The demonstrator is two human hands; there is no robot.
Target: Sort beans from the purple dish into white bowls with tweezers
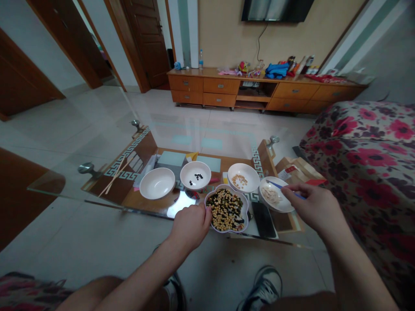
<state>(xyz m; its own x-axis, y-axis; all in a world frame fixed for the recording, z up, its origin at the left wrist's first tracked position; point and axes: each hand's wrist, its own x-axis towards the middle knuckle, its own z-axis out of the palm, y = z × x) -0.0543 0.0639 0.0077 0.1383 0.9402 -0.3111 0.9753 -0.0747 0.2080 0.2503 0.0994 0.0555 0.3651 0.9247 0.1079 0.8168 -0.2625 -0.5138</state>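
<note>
My left hand (191, 226) grips the rim of a white scalloped dish (238, 203) heaped with a mix of pale and dark beans and green bits. My right hand (311, 203) pinches a thin blue utensil (285, 189) above a white plate (282, 202) holding pale flakes (270, 195). Behind them stand several white bowls: one bare (157, 183), one with a few black beans (195, 175), and one with tan beans (243, 177). The utensil's tip is hidden from this angle.
All this sits on a glass-topped table (142, 207) with a wooden lower shelf. Wooden chopsticks (115, 177) and a black phone (264, 219) lie on it. A floral sofa (366, 160) stands to the right, and a wooden cabinet (266, 90) stands beyond.
</note>
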